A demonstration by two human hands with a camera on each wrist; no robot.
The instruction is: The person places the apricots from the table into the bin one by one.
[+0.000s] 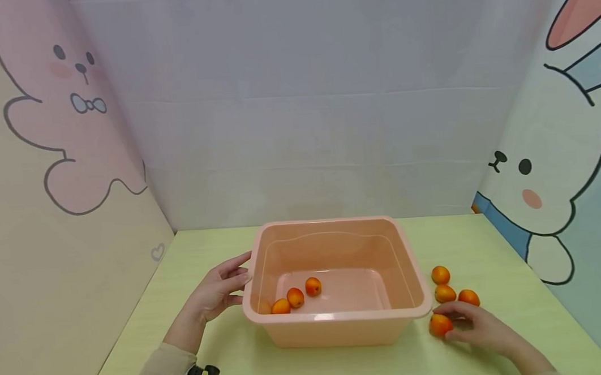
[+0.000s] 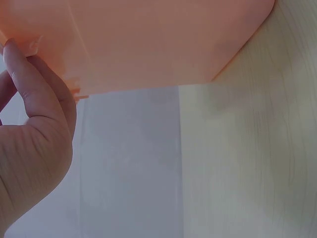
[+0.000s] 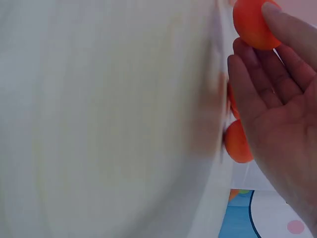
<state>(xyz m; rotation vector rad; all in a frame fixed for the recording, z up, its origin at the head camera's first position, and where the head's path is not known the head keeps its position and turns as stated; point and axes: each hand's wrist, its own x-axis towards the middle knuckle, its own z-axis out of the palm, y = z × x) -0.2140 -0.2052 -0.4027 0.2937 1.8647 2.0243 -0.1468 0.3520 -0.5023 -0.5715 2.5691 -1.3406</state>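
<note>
A pink plastic basin (image 1: pixel 333 330) stands in the middle of the table. My left hand (image 1: pixel 223 288) holds its left side at the rim; the left wrist view shows fingers (image 2: pixel 37 91) right at the edge of the basin wall. Inside the basin lie three small orange fruits (image 1: pixel 295 297), toward its left. To the right of the basin, my right hand (image 1: pixel 473 325) pinches another small orange fruit (image 1: pixel 441 324) between thumb and fingers. In the right wrist view that fruit (image 3: pixel 255 22) sits at the fingertips.
Three more orange fruits (image 1: pixel 445 293) lie on the pale yellow-green table (image 1: pixel 228 361), just beyond my right hand. Fabric walls with cartoon animals (image 1: pixel 535 198) enclose the table at the back and both sides.
</note>
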